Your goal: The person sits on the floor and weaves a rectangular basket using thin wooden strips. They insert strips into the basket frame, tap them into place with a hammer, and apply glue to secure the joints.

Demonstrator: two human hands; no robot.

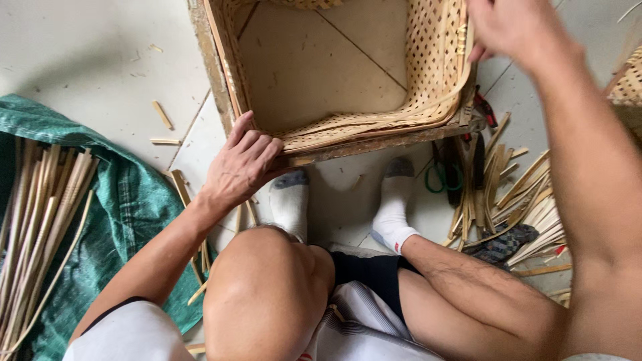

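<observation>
The woven bamboo basket (435, 60) is gripped at its lower-left corner by the left hand (242, 164). The right hand (508, 27), at the upper right, is cut off; its grip cannot be told. The loose weave could be split if pressed unevenly.

Basket (438, 63): pale tan bamboo, open lattice weave on the walls, tighter plain bands along the rim. Wooden frame (374, 142) under it: weathered grey-brown. Floor (80, 47): off-white tiles with dark joints. Tarp (130, 200): green. Bamboo strips (40, 220): light straw yellow. Socks (393, 200): white, grey toes. Scissors (438, 175): green handles. Shorts (374, 274): black.
</observation>
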